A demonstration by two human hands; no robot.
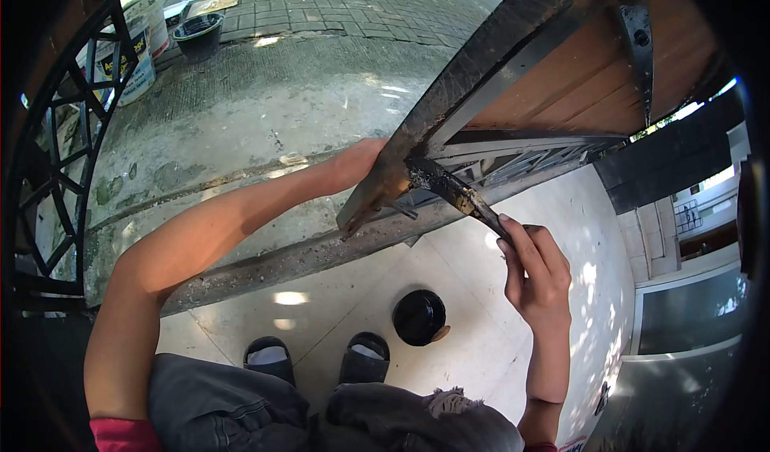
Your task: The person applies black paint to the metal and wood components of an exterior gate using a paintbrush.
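My right hand (539,271) pinches the handle of a paintbrush (479,209). The brush is coated with black paint, and its bristles touch the inner corner of a gate (409,123) with a dark metal frame and brown panels. My left hand (365,162) is against the outer edge of that gate, its fingers hidden behind the frame. On the tiled floor below stands a small round container of black paint (419,317), close to my right sandal (366,359).
A dark metal lattice (56,171) rises on the left. Behind it are a paint bucket (136,71) and a black pail (199,36) on the concrete. A metal floor track (265,269) runs beneath the gate. A glass-paned door (690,312) is at the right.
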